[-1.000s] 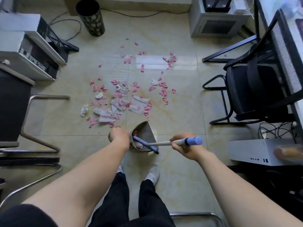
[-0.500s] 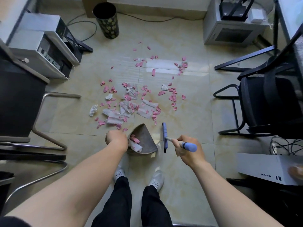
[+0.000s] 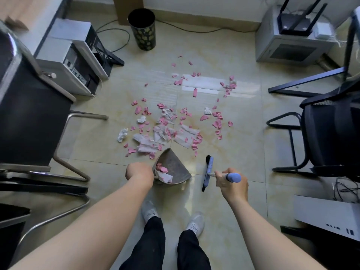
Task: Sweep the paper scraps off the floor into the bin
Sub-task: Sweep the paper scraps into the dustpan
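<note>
Pink and white paper scraps [image 3: 176, 121] lie scattered over the middle of the tiled floor. My left hand [image 3: 138, 173] is closed on the handle of a grey metal dustpan [image 3: 173, 168], which rests on the floor and holds a few pink and white scraps. My right hand [image 3: 231, 184] grips the blue-ended handle of a broom [image 3: 208, 172]. Its blue head lies on the floor just right of the dustpan, apart from it. A black patterned bin [image 3: 143, 29] stands open at the far wall.
Metal-legged chairs [image 3: 64, 137] and computer cases [image 3: 72, 57] crowd the left side. A black office chair [image 3: 331, 133] stands on the right, with a white box [image 3: 327, 215] near it. A grey cabinet [image 3: 292, 45] is at the back right. Cables run along the wall.
The broom head has swung out of the dustpan to the floor on its right. The view has shifted, so the bin and scraps sit lower in frame. The dustpan stayed put.
</note>
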`<control>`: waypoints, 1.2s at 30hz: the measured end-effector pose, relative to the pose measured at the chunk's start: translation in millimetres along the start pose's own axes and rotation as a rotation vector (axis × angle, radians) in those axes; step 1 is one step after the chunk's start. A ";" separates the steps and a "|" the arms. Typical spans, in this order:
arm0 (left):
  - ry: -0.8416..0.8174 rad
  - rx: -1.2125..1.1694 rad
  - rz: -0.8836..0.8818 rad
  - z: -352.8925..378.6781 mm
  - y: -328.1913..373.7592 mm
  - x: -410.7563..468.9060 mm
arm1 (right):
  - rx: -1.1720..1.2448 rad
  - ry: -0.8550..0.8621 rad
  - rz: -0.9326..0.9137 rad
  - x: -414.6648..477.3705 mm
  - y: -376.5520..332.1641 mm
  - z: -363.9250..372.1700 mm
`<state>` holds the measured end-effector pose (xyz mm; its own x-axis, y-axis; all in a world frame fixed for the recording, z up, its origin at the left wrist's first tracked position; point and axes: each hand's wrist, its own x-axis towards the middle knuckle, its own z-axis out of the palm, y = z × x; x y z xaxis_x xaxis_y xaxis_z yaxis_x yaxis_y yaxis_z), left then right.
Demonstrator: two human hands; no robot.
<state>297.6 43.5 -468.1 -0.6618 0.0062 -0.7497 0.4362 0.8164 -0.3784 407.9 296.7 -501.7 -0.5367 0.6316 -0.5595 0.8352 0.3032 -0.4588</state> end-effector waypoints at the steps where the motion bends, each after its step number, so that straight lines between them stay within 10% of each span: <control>1: -0.011 -0.011 -0.005 2.1 -6.7 1.0 | 0.034 0.012 0.000 -1.6 -2.1 4.9; 36: -0.053 -0.157 -0.265 107.6 -213.0 -19.0 | -0.270 -0.299 -0.312 -104.2 -135.4 140.9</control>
<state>282.9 -192.7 -431.6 -0.7055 -0.2457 -0.6648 0.1501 0.8649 -0.4789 333.8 89.2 -478.5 -0.7434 0.2614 -0.6156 0.6095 0.6438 -0.4627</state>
